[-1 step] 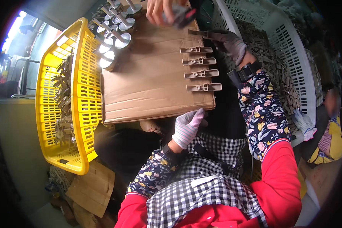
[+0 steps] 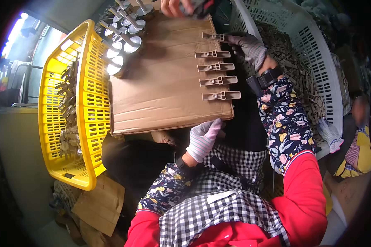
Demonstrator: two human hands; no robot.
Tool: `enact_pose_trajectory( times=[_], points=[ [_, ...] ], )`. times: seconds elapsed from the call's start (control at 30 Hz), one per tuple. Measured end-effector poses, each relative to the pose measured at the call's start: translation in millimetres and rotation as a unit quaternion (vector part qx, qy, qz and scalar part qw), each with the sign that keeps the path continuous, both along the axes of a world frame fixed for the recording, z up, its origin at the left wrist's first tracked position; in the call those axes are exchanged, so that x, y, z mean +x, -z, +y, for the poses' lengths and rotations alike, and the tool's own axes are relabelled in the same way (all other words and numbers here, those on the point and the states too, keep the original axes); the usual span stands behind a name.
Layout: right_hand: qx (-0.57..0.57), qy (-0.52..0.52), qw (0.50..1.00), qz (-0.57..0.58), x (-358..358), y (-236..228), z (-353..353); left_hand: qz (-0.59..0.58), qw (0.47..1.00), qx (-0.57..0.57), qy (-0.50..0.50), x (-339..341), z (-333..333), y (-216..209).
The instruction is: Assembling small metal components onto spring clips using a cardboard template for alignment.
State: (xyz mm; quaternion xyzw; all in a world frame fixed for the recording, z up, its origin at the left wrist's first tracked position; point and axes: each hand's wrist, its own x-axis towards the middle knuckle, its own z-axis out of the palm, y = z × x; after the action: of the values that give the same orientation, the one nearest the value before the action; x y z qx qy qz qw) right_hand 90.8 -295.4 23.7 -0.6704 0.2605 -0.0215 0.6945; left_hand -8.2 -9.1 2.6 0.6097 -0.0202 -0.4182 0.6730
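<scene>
Several beige plastic clip-like parts lie in a column on the brown cardboard, near its right edge; the nearest is a beige part. Above that column, my right hand, in a grey glove, pinches the right end of another beige plastic clip. My left hand, in a striped glove, is closed beside the cardboard's front edge. Whatever its curled fingers hold, if anything, is hidden. At the far edge, another person's bare hand is around a dark object, blurred and partly out of view.
Several silvery discs with upright rods stand at the cardboard's far left. A yellow basket of metal parts is on the left. To the right, a white crate holds many beige pieces. A striped glove hangs at its near side.
The beige clip in my right hand has tilted slightly, showing more of its shape. The other person's hand has moved farther back with the dark object. My left hand has barely moved.
</scene>
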Motion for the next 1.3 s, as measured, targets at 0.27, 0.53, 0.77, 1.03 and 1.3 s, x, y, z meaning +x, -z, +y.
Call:
enact_pose_trajectory(
  times=[0.27, 0.53, 0.77, 1.03, 1.3],
  points=[
    [0.000, -0.018, 1.000, -0.025, 13.5, 15.1, 1.5, -0.008, 1.000, 0.001, 0.004, -1.1, -0.8, -5.3],
    [-0.008, -0.015, 0.999, -0.040, 18.5, 17.9, 8.9, 0.009, 0.999, 0.025, 0.026, 1.0, 2.0, -8.5],
    [-0.009, -0.023, 0.999, -0.047, 19.2, 19.7, 6.4, 0.009, 0.999, 0.028, 0.029, 0.4, 1.4, -9.1],
    [0.005, -0.020, 0.999, -0.031, 18.9, 20.9, 7.4, 0.002, 1.000, 0.014, 0.006, -2.8, -1.0, -6.1],
    [-0.018, -0.029, 0.999, -0.038, 24.0, 23.6, 14.1, -0.009, 1.000, 0.014, 0.005, 0.3, 3.3, -5.3]
  ],
)
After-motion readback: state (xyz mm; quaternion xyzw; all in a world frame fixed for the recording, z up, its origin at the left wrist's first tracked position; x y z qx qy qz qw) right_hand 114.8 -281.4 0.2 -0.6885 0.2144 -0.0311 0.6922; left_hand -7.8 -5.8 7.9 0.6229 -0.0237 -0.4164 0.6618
